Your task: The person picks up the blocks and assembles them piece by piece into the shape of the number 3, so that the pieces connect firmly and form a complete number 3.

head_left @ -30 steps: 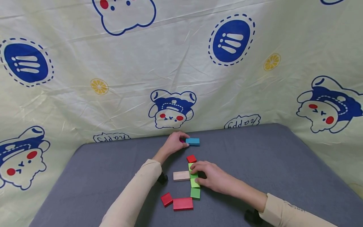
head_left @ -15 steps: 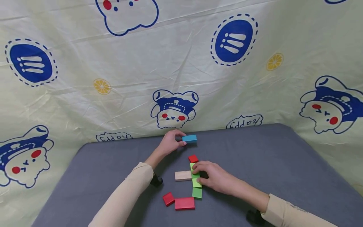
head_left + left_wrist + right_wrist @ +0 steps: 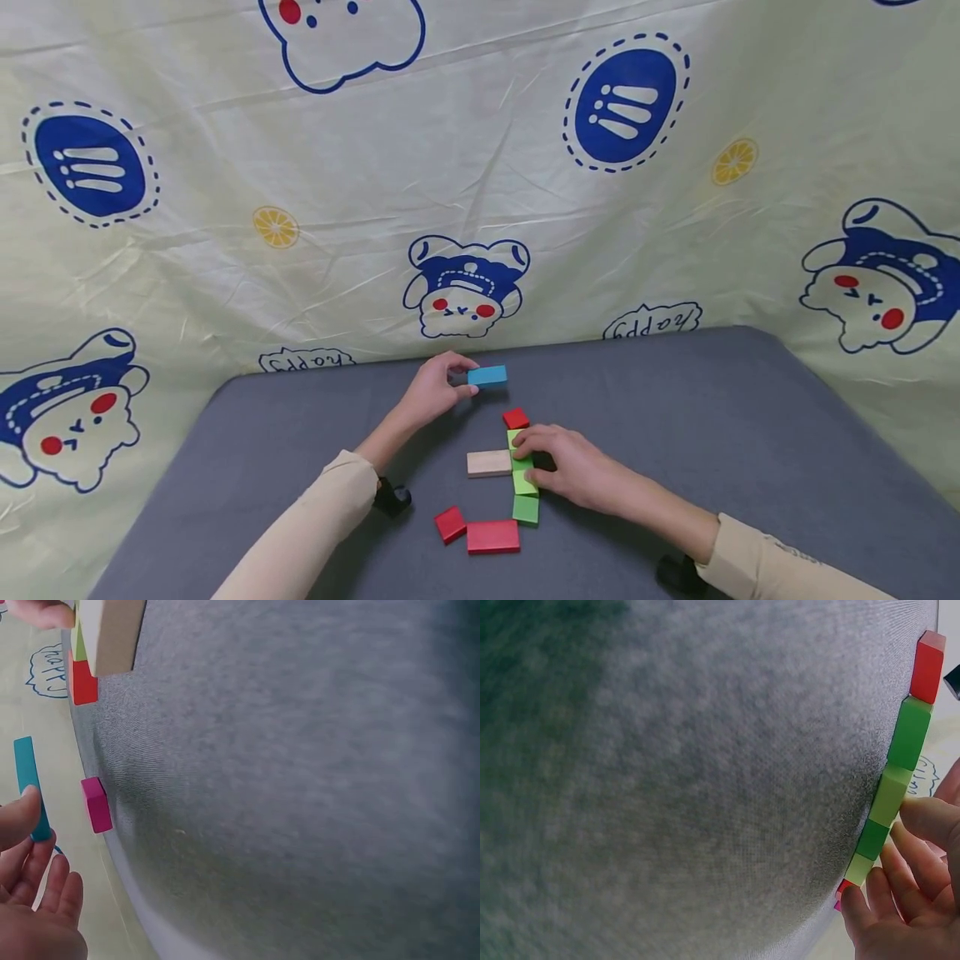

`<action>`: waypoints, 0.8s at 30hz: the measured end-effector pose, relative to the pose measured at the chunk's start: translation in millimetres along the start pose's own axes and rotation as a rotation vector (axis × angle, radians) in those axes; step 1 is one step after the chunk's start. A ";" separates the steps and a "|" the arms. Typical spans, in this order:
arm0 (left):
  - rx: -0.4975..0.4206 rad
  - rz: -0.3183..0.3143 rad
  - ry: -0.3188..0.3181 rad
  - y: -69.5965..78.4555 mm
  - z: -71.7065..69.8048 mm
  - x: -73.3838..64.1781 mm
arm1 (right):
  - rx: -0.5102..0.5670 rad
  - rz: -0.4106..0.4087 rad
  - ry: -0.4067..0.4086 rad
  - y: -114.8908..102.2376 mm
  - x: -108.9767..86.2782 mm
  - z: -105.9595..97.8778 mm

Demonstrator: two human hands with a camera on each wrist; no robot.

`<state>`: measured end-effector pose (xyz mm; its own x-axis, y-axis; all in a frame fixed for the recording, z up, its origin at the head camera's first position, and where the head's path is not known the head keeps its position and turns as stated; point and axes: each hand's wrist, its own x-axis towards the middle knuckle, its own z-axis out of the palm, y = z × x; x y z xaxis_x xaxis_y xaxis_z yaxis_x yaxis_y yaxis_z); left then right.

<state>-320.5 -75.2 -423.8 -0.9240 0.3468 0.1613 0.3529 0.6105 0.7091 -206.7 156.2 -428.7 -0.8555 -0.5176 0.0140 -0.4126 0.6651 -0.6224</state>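
Note:
A blue rectangular block [image 3: 487,377] is pinched between the thumb and fingers of my left hand [image 3: 433,390], raised off the table near its far edge. In the left wrist view a magenta block [image 3: 96,805] stands on the table close by; the left hand hides it in the head view. My right hand [image 3: 573,467] reaches over a row of light and dark green blocks [image 3: 526,510], thumb and bent fingertips holding its middle part. A red block [image 3: 515,417] tops the row. A pale wooden block [image 3: 489,463] meets the row from the left.
At the near end of the row lies a longer red block [image 3: 492,537], with a smaller tilted red block [image 3: 450,525] at its left. A grey cloth covers the table [image 3: 675,400]. A printed curtain [image 3: 337,183] hangs along the back.
My left hand has lifted the blue block and drawn it to the left, away from the far spot. The right hand keeps its place on the green row.

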 end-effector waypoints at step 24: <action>0.065 -0.004 -0.069 -13.8 9.5 -25.8 | -0.015 0.010 -0.002 0.0 0.0 0.8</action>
<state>-300.2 -85.8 -444.2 -0.9137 0.3914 0.1093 0.3604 0.6560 0.6631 -206.4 155.7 -429.3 -0.8590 -0.5120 0.0060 -0.4085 0.6782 -0.6109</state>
